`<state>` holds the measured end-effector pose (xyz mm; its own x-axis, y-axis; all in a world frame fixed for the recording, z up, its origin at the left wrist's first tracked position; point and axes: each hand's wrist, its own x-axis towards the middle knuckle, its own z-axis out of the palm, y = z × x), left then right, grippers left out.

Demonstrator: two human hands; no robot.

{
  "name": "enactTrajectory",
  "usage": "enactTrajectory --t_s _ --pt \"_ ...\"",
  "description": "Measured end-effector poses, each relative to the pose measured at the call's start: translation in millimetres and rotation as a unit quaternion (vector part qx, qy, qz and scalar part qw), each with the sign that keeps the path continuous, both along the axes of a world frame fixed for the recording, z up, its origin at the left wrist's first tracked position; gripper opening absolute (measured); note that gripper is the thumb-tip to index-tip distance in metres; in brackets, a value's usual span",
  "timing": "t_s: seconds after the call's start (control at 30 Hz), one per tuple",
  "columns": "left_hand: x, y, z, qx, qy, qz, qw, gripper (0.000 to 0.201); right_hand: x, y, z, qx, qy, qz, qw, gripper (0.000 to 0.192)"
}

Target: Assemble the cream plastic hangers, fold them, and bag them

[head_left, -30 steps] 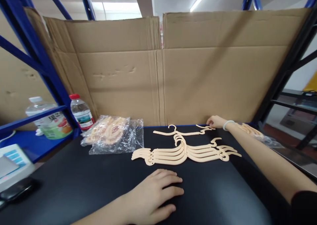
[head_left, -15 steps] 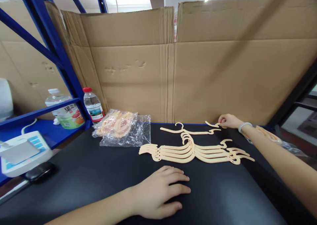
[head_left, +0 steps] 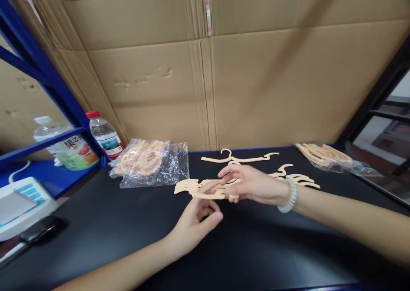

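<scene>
step: gathering up the fanned stack of hangers (head_left: 205, 187) on the black worktop (head_left: 105, 222), looks like the pick-up is just starting, both hands are on it

right hand (head_left: 253, 184): laid over the middle of the stack, fingers (head_left: 228, 176) curled down around the hangers in a loose clasp (thumb side is hidden, so can't say how firm the hold is)

left hand (head_left: 195, 216): just under the right one, palm up, fingers half open, tips touching the near edge of the stack, not closed on anything

where the hangers are: flat on the worktop, between the two hands, ends sticking out left and right

loose one: a single hanger (head_left: 238, 157) lies just beyond the right fingers, untouched

nearby: bagged hangers (head_left: 145, 165) off to the left, another bag (head_left: 323, 155) far right

next move, my guess: squeeze the fan together so the hooks line up, then lift evenly or the ends will splay
</scene>
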<state>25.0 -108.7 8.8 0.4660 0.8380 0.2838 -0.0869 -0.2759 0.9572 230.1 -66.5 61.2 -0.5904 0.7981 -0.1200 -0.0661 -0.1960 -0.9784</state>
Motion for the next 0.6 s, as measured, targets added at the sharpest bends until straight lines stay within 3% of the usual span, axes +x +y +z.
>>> enactTrajectory --t_s 0.13,0.23,0.27,0.3,0.33,0.37,0.4,0.5,0.6 --pt "0 -2 6.7 0.016 -0.036 0.041 0.998 0.019 -24 -14 -5.0 -0.023 0.014 0.064 0.998 0.047" --pt "-4 0 9.1 0.009 -0.039 0.111 0.993 0.024 -18 2 3.2 0.125 -0.066 0.052 0.989 0.030" --pt "-5 2 9.3 0.003 -0.040 0.139 0.989 0.027 -10 13 6.6 0.211 -0.127 0.024 0.969 0.021" --pt "-7 3 9.5 -0.006 -0.044 0.162 0.986 0.028 -1 27 9.3 0.309 -0.196 -0.014 0.931 0.016" --pt "-8 5 9.9 -0.019 -0.051 0.177 0.983 0.029 9 41 10.6 0.409 -0.295 -0.059 0.861 0.016" --pt "-10 6 10.5 -0.032 -0.060 0.186 0.980 0.029 20 56 9.9 0.486 -0.400 -0.100 0.771 0.019" --pt "-11 8 11.5 -0.041 -0.069 0.191 0.978 0.029 32 71 7.1 0.500 -0.435 -0.116 0.740 0.018" --pt "-14 12 16.0 -0.052 -0.089 0.202 0.974 0.030 60 104 -12.4 0.495 -0.488 -0.092 0.713 0.012" --pt "-15 15 20.7 -0.064 -0.101 0.201 0.972 0.031 73 114 -33.8 0.489 -0.516 -0.080 0.698 0.005"
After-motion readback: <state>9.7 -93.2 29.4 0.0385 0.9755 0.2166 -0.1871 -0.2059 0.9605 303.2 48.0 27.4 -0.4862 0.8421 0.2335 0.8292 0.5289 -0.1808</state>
